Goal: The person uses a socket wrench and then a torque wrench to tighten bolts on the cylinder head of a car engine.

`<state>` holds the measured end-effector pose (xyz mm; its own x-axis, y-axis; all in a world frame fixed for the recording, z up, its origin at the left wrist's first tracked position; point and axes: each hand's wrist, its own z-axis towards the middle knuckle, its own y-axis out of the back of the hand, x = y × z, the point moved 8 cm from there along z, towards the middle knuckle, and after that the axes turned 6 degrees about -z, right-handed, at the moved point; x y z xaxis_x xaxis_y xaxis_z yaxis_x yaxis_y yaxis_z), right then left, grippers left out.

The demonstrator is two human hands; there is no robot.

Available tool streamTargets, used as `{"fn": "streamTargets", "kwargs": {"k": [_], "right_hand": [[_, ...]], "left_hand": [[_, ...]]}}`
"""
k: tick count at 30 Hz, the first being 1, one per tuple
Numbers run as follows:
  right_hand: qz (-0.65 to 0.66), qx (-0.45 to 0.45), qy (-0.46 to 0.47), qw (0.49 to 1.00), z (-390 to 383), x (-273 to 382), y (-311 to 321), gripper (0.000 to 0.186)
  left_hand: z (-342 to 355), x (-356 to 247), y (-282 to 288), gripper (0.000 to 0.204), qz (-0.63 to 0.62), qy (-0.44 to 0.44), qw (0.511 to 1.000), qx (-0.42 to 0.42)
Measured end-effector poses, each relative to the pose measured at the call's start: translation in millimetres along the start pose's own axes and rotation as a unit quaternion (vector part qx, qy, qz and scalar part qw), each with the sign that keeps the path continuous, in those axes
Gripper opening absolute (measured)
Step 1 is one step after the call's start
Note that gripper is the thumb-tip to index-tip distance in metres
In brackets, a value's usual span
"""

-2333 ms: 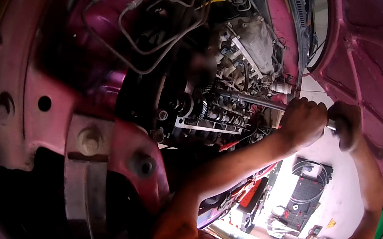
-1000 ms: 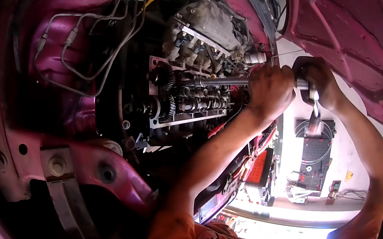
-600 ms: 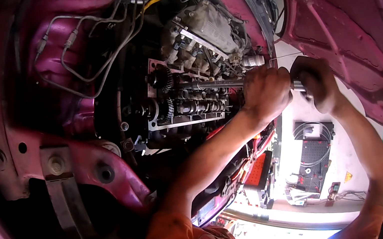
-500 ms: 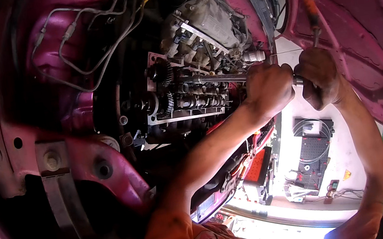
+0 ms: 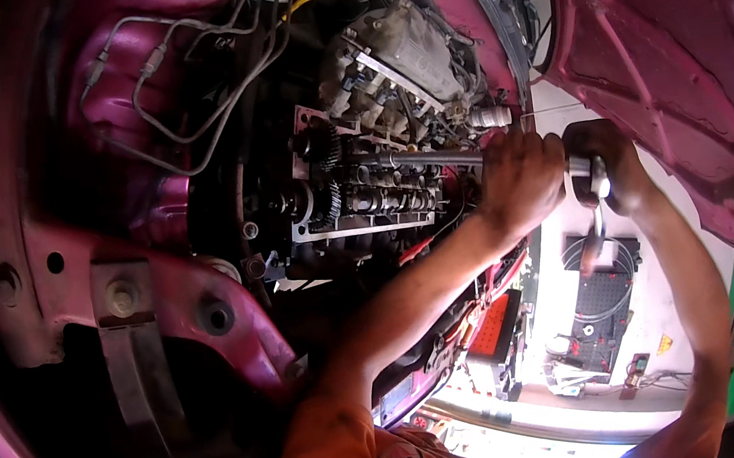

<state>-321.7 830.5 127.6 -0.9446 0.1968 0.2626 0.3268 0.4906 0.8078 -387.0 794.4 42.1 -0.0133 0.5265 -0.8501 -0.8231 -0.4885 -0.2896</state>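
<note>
My left hand (image 5: pixel 522 179) is closed around a long steel extension bar (image 5: pixel 433 158), whose far end reaches in among the camshaft parts of the opened engine (image 5: pixel 381 197). Just right of it, my right hand (image 5: pixel 611 151) wraps the metal head of a ratchet (image 5: pixel 589 172) at the near end of the bar. The ratchet's handle points downward, and its orange end is smeared by motion. A dark toothed gear (image 5: pixel 333 201) sits at the left end of the camshafts. Where the bar's tip meets the engine is hidden.
The raised pink hood (image 5: pixel 647 46) stands right of my right hand. Pink bodywork (image 5: pixel 161 302) and metal pipes (image 5: pixel 177 135) border the engine on the left. Beyond the car, a black toolcase (image 5: pixel 604 296) and a red-topped box (image 5: pixel 492 324) show at the lower right.
The ratchet handle has swung from pointing up to pointing down. My right hand has turned on the ratchet head; my left hand keeps its hold on the bar. The view has shifted slightly.
</note>
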Motion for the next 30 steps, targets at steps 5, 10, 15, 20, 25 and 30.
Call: {"fn": "streamTargets", "kwargs": {"k": [5,10,15,20,25,30], "right_hand": [[-0.494,-0.033,0.488,0.719,-31.3,96.8,-36.7,0.003],[-0.172,-0.017,0.176,0.969,-0.5,51.5,-9.5,0.014],[-0.418,-0.027,0.430,0.800,-27.9,84.6,-28.2,0.009],[-0.302,0.004,0.203,0.931,-2.3,73.2,-17.3,0.020],[-0.240,-0.021,0.137,0.961,-4.6,53.5,-13.0,0.018],[-0.486,0.023,0.498,0.717,-31.0,81.7,-32.8,0.011]], "left_hand": [[13.6,14.5,-13.1,0.007,-0.093,0.051,0.986,0.130],[9.9,11.5,0.3,0.005,-0.065,0.028,0.996,0.054],[9.6,9.0,-3.8,0.006,-0.099,0.058,0.985,0.129],[14.6,14.7,11.2,0.006,-0.047,0.029,0.995,0.086],[9.6,14.4,3.9,0.006,-0.072,0.045,0.993,0.086],[2.4,7.1,3.6,0.004,-0.091,0.032,0.993,0.071]]}}
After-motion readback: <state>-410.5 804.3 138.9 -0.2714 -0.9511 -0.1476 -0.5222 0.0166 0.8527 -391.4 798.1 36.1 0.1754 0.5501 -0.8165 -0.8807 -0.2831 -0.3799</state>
